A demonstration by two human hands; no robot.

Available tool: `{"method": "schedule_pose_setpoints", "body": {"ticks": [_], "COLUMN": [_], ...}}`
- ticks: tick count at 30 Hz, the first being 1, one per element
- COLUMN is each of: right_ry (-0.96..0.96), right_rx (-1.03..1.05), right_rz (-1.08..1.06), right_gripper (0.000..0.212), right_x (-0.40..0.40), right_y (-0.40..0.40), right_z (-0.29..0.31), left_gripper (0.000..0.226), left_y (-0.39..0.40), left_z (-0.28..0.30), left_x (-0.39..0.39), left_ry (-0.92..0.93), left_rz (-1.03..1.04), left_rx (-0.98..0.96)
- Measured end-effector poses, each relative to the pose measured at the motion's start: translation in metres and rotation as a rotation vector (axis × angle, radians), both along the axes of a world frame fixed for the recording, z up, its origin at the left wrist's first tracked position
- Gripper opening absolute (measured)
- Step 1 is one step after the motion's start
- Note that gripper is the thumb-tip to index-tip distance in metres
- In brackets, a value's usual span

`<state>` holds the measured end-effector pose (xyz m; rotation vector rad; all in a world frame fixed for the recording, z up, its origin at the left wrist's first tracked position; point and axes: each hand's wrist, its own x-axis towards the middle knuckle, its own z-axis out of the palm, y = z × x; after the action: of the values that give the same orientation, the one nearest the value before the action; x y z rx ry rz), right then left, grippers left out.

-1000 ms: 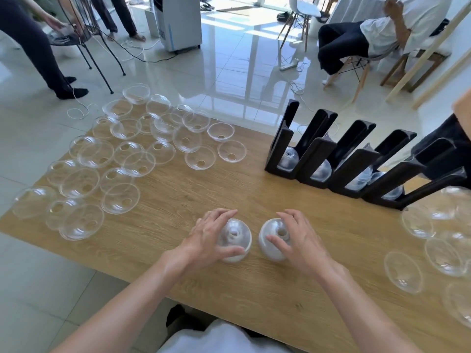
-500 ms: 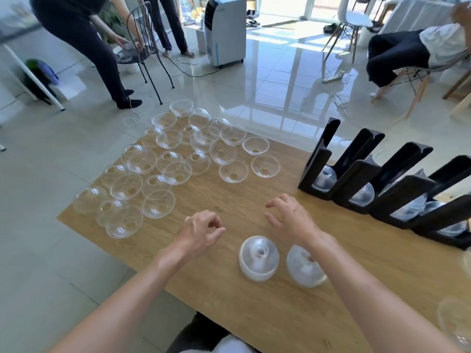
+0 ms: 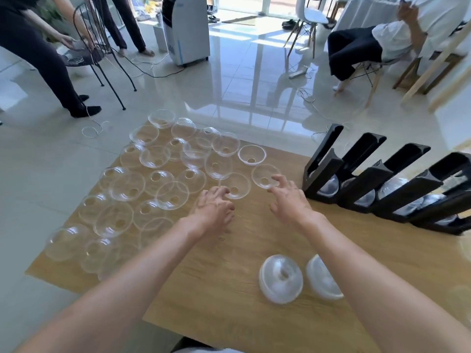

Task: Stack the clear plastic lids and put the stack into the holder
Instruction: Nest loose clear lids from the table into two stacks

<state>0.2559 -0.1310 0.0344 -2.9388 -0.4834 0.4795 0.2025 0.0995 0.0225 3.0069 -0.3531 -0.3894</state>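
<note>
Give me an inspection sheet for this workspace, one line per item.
Surface: wooden table, bare in the near middle.
Job's things: loose clear lids spread rim-up at the far left; two lid stacks lie near the right forearm; black holder on the right has lids in its slots.
Clutter: nothing seen.
Grippers: left hand and right hand both open, empty, reaching at the nearest loose lids.
Cables: cords trail across the floor.
Surroundings: white floor unit, chairs, people standing and seated.
</note>
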Motion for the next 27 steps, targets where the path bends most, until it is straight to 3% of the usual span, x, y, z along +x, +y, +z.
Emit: {"method": "schedule_pose_setpoints", "body": {"ticks": [7, 13, 16, 19, 23, 27], "right_ry": [0.073, -0.005, -0.150, -0.271, -0.008, 0.252], "right_rx": [-0.104, -0.031, 0.137, 0.436, 0.825, 0.948], "right_rz": [0.012, 0.040, 0.079, -0.033, -0.378, -0.614], "right_gripper": [0.044, 0.057, 0.046, 0.025, 0.012, 0.020], "right_x": [0.006, 0.000, -0.006, -0.015, -0.017, -0.015], "right_y": [0.018, 0.009, 0.002, -0.007, -0.017, -0.034], "right_z": [-0.027, -0.032, -0.025, -0.017, -0.006, -0.010], "left_gripper": [0.040, 0.041, 0.028, 0.019, 0.021, 0.011], "left_y": [-0.001, 0.006, 0.007, 0.008, 0.008, 0.010], "left_z": [-0.013, -0.029, -0.026, -0.017, -0.013, -0.022], "left_x": [0.024, 0.023, 0.020, 0.013, 0.000, -0.016], "left_ry": [0.041, -0.079, -0.263, -0.358, -0.031, 0.213], "left_rz": [-0.157, -0.176, -0.169, -0.054, 0.316, 0.647], "left_rx": [0.173, 0.035, -0.188, -0.528, -1.081, -1.434]}}
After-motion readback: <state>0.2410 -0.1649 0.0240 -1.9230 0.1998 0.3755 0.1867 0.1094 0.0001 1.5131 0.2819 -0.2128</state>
